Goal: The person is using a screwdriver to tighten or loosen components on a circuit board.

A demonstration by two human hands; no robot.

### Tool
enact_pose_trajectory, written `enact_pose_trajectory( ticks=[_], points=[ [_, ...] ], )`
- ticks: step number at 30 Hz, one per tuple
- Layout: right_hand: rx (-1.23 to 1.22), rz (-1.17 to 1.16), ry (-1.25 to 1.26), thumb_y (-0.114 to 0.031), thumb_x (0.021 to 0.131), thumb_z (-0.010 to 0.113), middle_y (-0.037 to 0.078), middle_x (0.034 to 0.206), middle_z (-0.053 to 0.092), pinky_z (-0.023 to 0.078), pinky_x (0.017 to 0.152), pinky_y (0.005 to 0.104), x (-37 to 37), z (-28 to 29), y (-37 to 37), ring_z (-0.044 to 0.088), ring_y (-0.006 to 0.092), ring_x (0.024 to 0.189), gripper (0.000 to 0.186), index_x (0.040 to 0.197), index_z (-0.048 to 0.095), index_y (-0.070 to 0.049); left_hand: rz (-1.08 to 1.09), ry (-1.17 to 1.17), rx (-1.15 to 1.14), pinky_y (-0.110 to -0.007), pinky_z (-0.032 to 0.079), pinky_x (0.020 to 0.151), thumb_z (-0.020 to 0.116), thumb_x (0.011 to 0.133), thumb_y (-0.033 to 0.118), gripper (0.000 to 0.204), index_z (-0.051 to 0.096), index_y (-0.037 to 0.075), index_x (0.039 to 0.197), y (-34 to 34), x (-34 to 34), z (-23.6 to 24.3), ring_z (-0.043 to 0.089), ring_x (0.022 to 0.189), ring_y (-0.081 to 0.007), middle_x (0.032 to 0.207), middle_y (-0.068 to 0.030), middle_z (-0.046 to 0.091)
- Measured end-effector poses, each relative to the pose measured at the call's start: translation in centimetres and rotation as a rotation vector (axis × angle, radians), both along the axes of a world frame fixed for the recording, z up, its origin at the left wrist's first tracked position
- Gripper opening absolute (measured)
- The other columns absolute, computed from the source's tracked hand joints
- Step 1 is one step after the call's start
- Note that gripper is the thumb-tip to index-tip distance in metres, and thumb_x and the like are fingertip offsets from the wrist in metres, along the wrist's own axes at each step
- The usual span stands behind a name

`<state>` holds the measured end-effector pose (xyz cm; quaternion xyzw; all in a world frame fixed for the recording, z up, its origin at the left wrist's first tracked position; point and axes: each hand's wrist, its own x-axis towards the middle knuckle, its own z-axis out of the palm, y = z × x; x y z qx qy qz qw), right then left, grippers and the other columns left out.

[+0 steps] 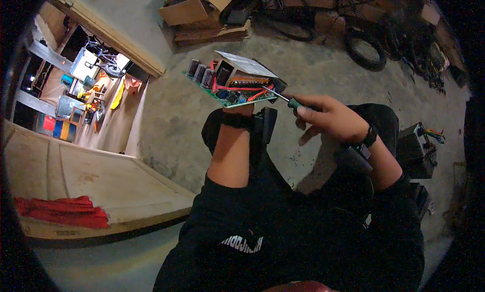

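A green circuit board [232, 97] with tall capacitors [206, 77], red wires, coils and a slanted silver plate [245, 64] sits raised above my lap. My left hand [237, 109] holds it from underneath, fingers mostly hidden by it. In my right hand [323, 115] is a screwdriver with a green handle [294, 103]; its metal shaft reaches into the board near the red wires.
Cardboard boxes [192, 6], black tyres [365, 49] and tangled cables [419, 49] lie along the back. A black metal unit with wires [414, 155] stands right. At left, a pale panel [106, 173] with red cloth [60, 211] borders an opening onto a lit area with a bicycle [106, 62].
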<state>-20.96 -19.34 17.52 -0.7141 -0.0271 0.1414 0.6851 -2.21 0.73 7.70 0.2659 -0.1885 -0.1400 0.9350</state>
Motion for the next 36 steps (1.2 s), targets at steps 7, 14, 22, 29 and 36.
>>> enact_pose_trajectory(
  ticks=[7,14,22,29,36],
  points=[
    [0.402,-0.031,0.329,-0.030,0.104,0.058,-0.002,0.082,0.055,0.031,0.045,0.0206,0.9,0.4,-0.6,0.042,0.0041,0.053,0.032,0.123,0.066,-0.006,-0.004,-0.002,0.007,-0.045,0.044,0.101,0.041,0.103,0.055,0.048,0.049,0.016,0.130,0.2,0.1,-0.1,0.053,0.117,-0.0255,0.126,-0.0068,0.054],
    [-0.324,-0.154,-0.213,-0.027,0.103,0.059,0.000,0.071,0.052,0.037,0.046,0.0273,0.7,-1.0,0.7,0.047,0.0065,0.054,0.026,0.106,0.068,-0.003,-0.011,0.000,0.000,-0.045,0.046,0.099,0.041,0.103,0.055,0.048,0.050,0.015,0.128,-0.3,0.1,-0.3,0.054,0.115,-0.0251,0.123,-0.0065,0.055],
    [-1.167,-0.418,-1.032,-0.015,0.088,0.073,0.009,0.070,0.055,0.048,0.051,0.0405,-0.6,-1.7,3.0,0.061,0.0278,0.060,0.034,0.121,0.066,-0.009,-0.009,0.006,0.003,-0.044,0.048,0.097,0.042,0.102,0.055,0.048,0.050,0.015,0.126,0.1,-0.2,0.0,0.056,0.112,-0.0246,0.120,-0.0062,0.057],
    [-0.626,-0.314,-0.654,-0.021,0.095,0.068,0.008,0.072,0.062,0.048,0.057,0.0351,0.3,-1.1,1.6,0.058,0.0183,0.060,0.025,0.114,0.071,-0.004,-0.001,0.022,-0.021,-0.044,0.050,0.095,0.043,0.102,0.055,0.047,0.051,0.015,0.124,-0.1,-0.5,-0.3,0.058,0.109,-0.0242,0.117,-0.0059,0.058],
    [0.002,-0.056,0.124,-0.026,0.103,0.060,-0.002,0.077,0.057,0.046,0.062,0.0290,0.8,-0.2,0.6,0.052,0.0094,0.066,0.034,0.115,0.070,0.004,0.001,0.021,-0.028,-0.043,0.051,0.094,0.043,0.102,0.055,0.047,0.052,0.014,0.123,0.3,-0.3,-0.5,0.059,0.107,-0.0238,0.115,-0.0056,0.060]
  ],
)
